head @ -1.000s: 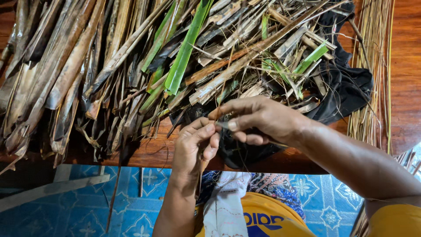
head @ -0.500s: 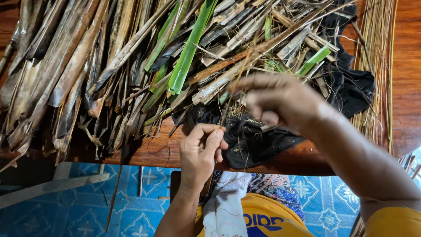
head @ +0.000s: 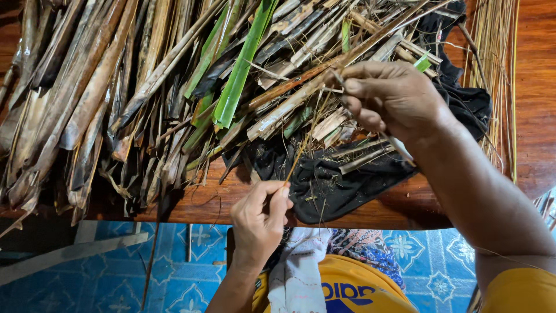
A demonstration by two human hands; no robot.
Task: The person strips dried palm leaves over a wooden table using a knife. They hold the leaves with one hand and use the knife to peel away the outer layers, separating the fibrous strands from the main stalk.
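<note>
There is a single view, from a camera worn on the person's head. It looks steeply down, almost straight, over the near edge of a wooden table and onto the person's own lap and the blue patterned floor tiles below. It sits close: the left hand and right hand fill much of the middle, and the right forearm runs out at the lower right corner. The pile of dried leaves is cut off by the top and left edges. The camera seems tilted slightly, since the table edge slants. No second view shares the scene.
</note>
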